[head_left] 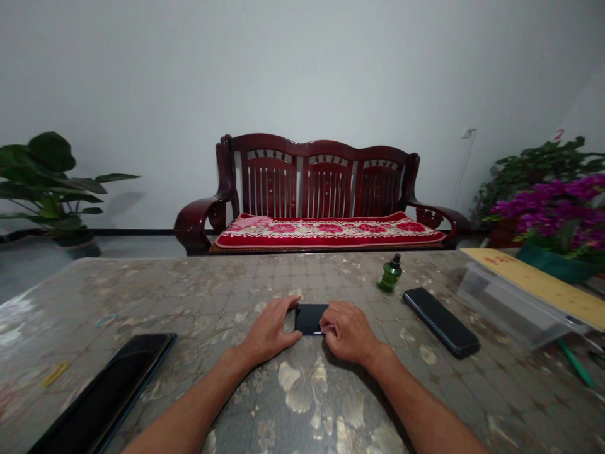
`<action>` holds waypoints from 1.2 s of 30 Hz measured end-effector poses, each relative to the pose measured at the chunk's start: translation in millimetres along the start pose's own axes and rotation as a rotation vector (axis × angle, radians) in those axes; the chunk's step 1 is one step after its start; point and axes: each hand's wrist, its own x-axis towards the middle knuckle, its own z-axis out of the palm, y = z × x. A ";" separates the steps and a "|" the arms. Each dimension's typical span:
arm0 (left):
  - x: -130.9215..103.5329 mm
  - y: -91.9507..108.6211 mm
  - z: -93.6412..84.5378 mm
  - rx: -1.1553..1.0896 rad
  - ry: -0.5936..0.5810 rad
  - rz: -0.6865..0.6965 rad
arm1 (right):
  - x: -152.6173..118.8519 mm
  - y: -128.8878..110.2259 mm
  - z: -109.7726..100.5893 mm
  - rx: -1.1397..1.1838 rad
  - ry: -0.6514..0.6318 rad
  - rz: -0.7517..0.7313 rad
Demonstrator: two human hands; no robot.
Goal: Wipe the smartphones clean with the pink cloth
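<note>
A dark smartphone point(309, 319) lies flat and sideways on the patterned tablecloth, screen up. My left hand point(273, 328) grips its left end, with the thumb at the near corner and the fingers at the far one. Over the phone's right end is my right hand point(348, 331), its fingers curled together. A small pale, purplish bit shows at those fingertips; what it is I cannot make out. The right end of the phone is hidden under that hand.
A large black tablet point(106, 391) and a yellow band point(55, 373) lie at left. Rightward are a green spray bottle point(390, 274), a black oblong case point(440, 321), a clear plastic box point(510, 302) and purple flowers point(558, 211). A wooden bench point(326, 183) stands beyond the table point(227, 287).
</note>
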 end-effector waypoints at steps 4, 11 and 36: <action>-0.1 0.0 -0.6 0.007 0.000 0.004 | 0.3 14.5 -5.7 -0.090 0.027 0.165; 0.0 1.9 -1.9 0.014 -0.024 -0.005 | -0.7 11.9 -7.5 -0.018 -0.050 0.084; 17.2 -7.4 -6.9 0.167 -0.151 0.001 | 4.1 31.1 -15.9 0.098 -0.008 0.049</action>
